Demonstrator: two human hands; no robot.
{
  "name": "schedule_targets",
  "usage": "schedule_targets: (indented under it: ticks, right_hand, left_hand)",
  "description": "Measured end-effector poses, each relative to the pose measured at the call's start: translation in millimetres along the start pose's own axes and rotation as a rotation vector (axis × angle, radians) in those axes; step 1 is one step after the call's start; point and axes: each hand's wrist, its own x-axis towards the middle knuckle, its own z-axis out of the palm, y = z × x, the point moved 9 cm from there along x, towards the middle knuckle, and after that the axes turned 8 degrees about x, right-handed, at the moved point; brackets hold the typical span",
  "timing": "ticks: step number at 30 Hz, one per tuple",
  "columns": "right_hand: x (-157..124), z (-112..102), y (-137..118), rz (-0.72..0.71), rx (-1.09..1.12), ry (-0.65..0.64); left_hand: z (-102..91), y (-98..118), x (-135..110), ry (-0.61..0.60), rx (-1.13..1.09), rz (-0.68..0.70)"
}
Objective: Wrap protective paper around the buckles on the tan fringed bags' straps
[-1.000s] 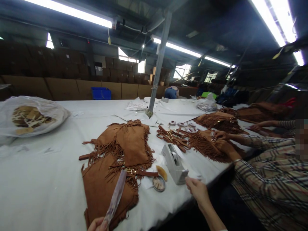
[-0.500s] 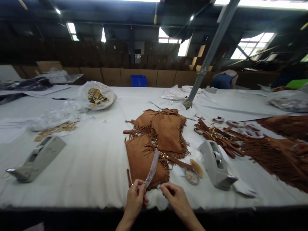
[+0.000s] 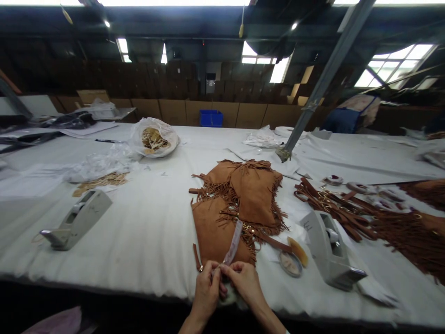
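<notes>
Two or more brown suede fringed bags lie overlapped on the white-covered table. A narrow clear plastic strip runs down across the nearest bag from by a brown strap with gold-coloured hardware. At the strip's lower end, my left hand is closed in a pinch on it. My right hand pinches at the same spot, its fingertips meeting the left ones. Whatever small thing lies between the right fingers is hidden. Just left of my hands hangs a short brown zipper pull.
Grey tape dispensers stand left and right. A tape roll lies beside the right one. Brown straps and fringed pieces spread rightward. Behind are an open plastic bag, a slanted metal post and a bent-over person.
My right hand has moved left from a short gap away until its fingertips meet my left hand's at the strip's lower end. The whole view has shifted, so the table appears further right.
</notes>
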Motion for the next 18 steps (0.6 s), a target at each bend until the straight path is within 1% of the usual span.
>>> schedule_targets:
  ticks: [2, 4, 7, 9, 11, 14, 15, 16, 18]
  right_hand:
    - [3, 8, 5, 0.048, 0.113, -0.075]
    - [6, 15, 5, 0.055, 0.193, -0.138]
    - [8, 16, 1, 0.038, 0.216, -0.131]
    - [9, 14, 0, 0.033, 0.217, -0.118]
    - [8, 15, -3, 0.012, 0.209, -0.131]
    - [6, 16, -9, -0.043, 0.168, -0.189]
    - [6, 14, -9, -0.062, 0.149, -0.193]
    - [6, 10, -9, -0.076, 0.126, -0.179]
    - [6, -3, -7, -0.091, 0.092, -0.101]
  left_hand:
    - [0.3, 2, 0, 0.000, -0.033, -0.009]
    - [-3.0, 7, -1, 0.035, -0.058, -0.005]
    - [-10.5, 17, -4, 0.115, -0.041, 0.039]
    - [-11.1, 19, -3, 0.125, -0.018, 0.060]
    - [-8.9, 12, 1, 0.107, -0.057, 0.005]
    - [-4.1, -5, 8, 0.080, -0.230, -0.147]
    - [-3.5, -8, 10, 0.082, -0.281, -0.176]
    - [-4.2, -9, 11, 0.094, -0.314, -0.187]
    - [-9.3, -7, 11, 0.146, -0.319, -0.175]
